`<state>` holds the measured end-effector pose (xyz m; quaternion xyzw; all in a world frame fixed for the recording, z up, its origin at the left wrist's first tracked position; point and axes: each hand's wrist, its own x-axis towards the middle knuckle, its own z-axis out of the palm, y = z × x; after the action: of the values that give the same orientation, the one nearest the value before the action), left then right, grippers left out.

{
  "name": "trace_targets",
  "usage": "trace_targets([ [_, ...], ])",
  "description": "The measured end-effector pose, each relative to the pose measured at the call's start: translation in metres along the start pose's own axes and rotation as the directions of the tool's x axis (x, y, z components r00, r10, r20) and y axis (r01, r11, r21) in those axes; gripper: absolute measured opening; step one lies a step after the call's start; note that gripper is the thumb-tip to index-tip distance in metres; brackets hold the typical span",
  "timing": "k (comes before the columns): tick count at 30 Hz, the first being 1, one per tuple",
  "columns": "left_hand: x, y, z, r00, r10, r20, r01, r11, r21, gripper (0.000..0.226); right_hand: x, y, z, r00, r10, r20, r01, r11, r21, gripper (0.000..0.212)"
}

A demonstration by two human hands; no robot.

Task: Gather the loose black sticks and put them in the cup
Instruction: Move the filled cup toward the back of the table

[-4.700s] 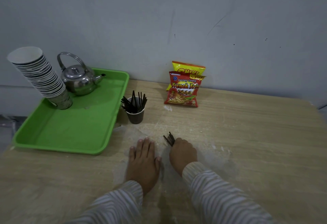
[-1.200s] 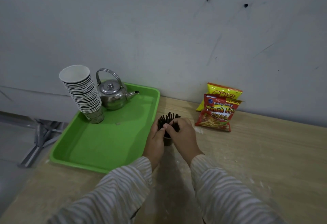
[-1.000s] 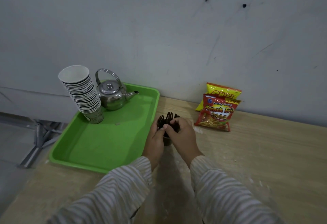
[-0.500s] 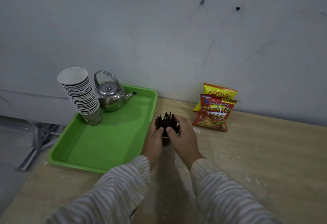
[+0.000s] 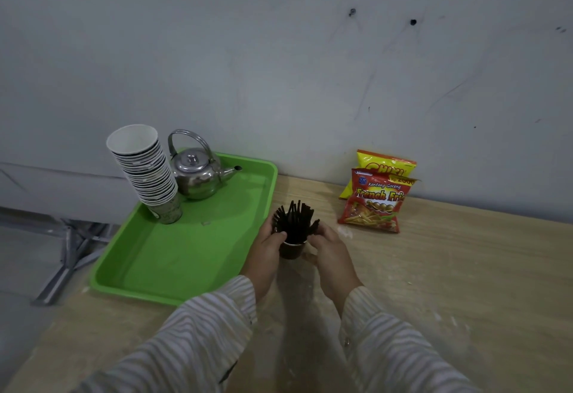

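Head view: the dark cup (image 5: 291, 249) stands on the worktop (image 5: 449, 274) beside the green tray's (image 5: 173, 256) right edge, black sticks (image 5: 294, 222) fanned upright inside. The left hand (image 5: 266, 253) and right hand (image 5: 330, 251) flank it, each grip curled against cup and sticks.

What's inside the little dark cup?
Black sticks stand bunched inside the cup, fanning out above its rim. Their bottom ends and the cup's floor are hidden.

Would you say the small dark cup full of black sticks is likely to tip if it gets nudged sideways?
Probably yes: the cup is small and narrow, while the black sticks fan out well above its rim, so it looks top-heavy. It also seems light, likely paper.
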<state>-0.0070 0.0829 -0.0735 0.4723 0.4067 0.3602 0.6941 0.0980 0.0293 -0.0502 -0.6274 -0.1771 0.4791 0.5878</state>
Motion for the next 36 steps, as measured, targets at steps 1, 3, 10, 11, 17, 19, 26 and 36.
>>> trace_targets([
  [1, 0.0, -0.001, -0.001, 1.0, -0.007, 0.01, 0.007, 1.0, 0.002, 0.046, 0.0, 0.0, 0.002, 0.999, 0.032, 0.029, -0.033, 0.999, 0.042, 0.033],
  [3, 0.0, -0.002, -0.001, 1.0, -0.02, 0.019, 0.02, 1.0, 0.002, 0.043, 0.001, 0.004, 0.004, 0.996, 0.07, 0.057, -0.075, 0.993, 0.09, 0.034],
  [10, 0.012, -0.004, -0.001, 1.0, -0.014, 0.02, 0.014, 1.0, 0.012, 0.041, 0.017, 0.007, 0.007, 0.998, 0.05, 0.047, -0.056, 0.988, 0.147, 0.033],
  [11, 0.015, -0.003, 0.0, 1.0, -0.012, 0.019, 0.012, 1.0, 0.015, 0.041, 0.021, 0.006, 0.007, 0.998, 0.047, 0.034, -0.051, 0.988, 0.143, 0.032],
  [17, 0.047, 0.003, 0.006, 1.0, 0.011, 0.024, -0.011, 0.999, 0.035, 0.039, 0.053, -0.003, 0.011, 1.0, -0.02, -0.024, 0.021, 0.999, 0.027, 0.032],
  [19, 0.058, 0.008, 0.01, 1.0, 0.016, 0.021, -0.017, 0.999, 0.044, 0.039, 0.065, -0.008, 0.014, 0.999, -0.035, -0.023, 0.036, 0.999, 0.014, 0.03],
  [26, 0.094, 0.023, 0.02, 0.999, 0.028, 0.021, -0.029, 0.998, 0.063, 0.038, 0.106, -0.023, 0.02, 0.996, -0.068, -0.059, 0.065, 0.996, -0.058, 0.029],
  [36, 0.121, 0.032, 0.025, 0.996, 0.08, 0.046, -0.088, 0.977, 0.193, 0.038, 0.13, -0.032, 0.024, 0.998, -0.02, -0.059, 0.022, 0.999, 0.04, 0.029],
])
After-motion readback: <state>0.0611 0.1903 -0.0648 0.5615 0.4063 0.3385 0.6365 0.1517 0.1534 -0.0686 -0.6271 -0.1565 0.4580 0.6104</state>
